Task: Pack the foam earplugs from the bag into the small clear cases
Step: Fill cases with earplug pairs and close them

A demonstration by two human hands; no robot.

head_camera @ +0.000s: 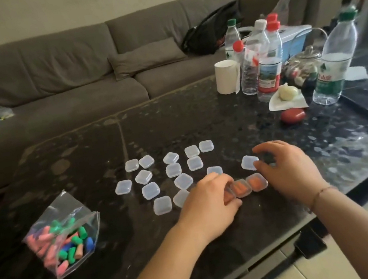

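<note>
Left hand [209, 202] pinches filled clear case [229, 194], orange earplugs inside, near desk [83, 156] front edge. Two more filled cases [249, 185] touching in row at its 3 o'clock. Right hand [287, 166] hovers there, fingers loosely curled, grasping nothing. Empty cases [173, 170] scattered at 12 o'clock. Bag [65, 234] of mixed-colour earplugs [74, 245] lies at 9 o'clock, well apart.
</note>
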